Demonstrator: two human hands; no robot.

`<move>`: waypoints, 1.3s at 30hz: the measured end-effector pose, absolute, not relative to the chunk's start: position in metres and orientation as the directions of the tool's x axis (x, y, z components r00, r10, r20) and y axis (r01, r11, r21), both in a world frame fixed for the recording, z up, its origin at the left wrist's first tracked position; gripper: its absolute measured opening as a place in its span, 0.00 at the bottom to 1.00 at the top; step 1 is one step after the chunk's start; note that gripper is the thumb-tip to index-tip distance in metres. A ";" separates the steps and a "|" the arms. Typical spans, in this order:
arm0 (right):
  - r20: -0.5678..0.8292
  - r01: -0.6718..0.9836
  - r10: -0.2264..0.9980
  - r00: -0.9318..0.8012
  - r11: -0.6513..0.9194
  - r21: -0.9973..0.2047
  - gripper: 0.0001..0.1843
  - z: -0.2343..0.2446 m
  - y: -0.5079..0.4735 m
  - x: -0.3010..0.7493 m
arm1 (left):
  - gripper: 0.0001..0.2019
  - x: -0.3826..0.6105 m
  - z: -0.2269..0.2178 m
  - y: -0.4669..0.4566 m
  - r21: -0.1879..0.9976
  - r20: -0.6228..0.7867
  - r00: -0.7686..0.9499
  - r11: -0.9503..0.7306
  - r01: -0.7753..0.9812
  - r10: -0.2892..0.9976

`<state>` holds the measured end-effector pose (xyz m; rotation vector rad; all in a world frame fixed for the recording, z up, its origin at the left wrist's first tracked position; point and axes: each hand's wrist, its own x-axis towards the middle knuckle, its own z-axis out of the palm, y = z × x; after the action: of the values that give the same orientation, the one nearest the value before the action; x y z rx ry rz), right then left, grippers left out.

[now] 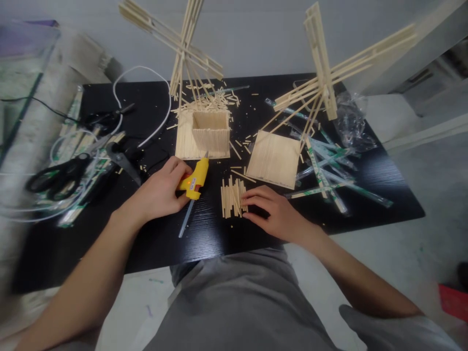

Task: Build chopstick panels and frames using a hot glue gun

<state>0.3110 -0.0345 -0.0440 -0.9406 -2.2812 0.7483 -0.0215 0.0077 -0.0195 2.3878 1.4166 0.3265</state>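
My left hand (161, 191) is wrapped round the handle of a yellow glue gun (195, 179) lying on the black table (204, 234), its nozzle pointing toward an open wooden stick box (209, 131) on a square stick base. A glue stick (186, 219) pokes out of the gun's rear. My right hand (272, 210) rests with curled fingers on the right edge of a small pile of short cut sticks (232, 196). A flat square stick panel (273, 159) lies just beyond that hand.
Two windmill-like stick frames (183, 46) (323, 78) stand at the back. Black scissors (62, 174), cutters (120, 158), a white cable (161, 117) and loose wrappers (329, 170) crowd the table's left and right sides. Stick scraps litter the middle.
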 end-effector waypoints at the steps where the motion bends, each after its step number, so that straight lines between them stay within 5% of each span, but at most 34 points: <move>1: 0.277 0.425 0.738 -0.615 0.606 -0.672 0.08 -0.044 -0.033 0.310 | 0.16 -0.023 -0.018 0.007 0.400 0.006 0.477 -0.439 0.804 0.879; 11: 0.249 0.308 0.566 -0.786 0.707 -0.636 0.21 -0.042 -0.006 0.308 | 0.16 -0.034 -0.015 0.002 0.319 -0.082 0.451 -0.405 0.857 0.889; 18: 0.290 0.283 0.541 -0.790 0.740 -0.610 0.29 -0.049 -0.002 0.311 | 0.17 -0.012 -0.005 -0.015 0.263 0.195 0.476 -0.513 0.817 0.858; 22: 0.327 0.314 0.553 -0.766 0.766 -0.560 0.34 -0.055 -0.001 0.310 | 0.12 0.019 -0.010 -0.031 0.273 0.259 0.617 -0.669 0.692 0.743; 28: 0.257 0.354 0.567 -0.782 0.745 -0.565 0.44 -0.059 0.002 0.307 | 0.22 0.044 -0.024 -0.034 0.238 0.245 0.684 -0.726 0.645 0.688; 39: 0.297 0.303 0.576 -0.761 0.722 -0.622 0.43 -0.060 0.003 0.304 | 0.15 0.041 -0.029 -0.031 0.407 0.254 0.688 -0.721 0.561 0.679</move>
<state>0.3039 0.0033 -0.0595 -0.6711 -2.4467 0.7677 0.0409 -0.0314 -0.0290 2.6039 0.9830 0.5648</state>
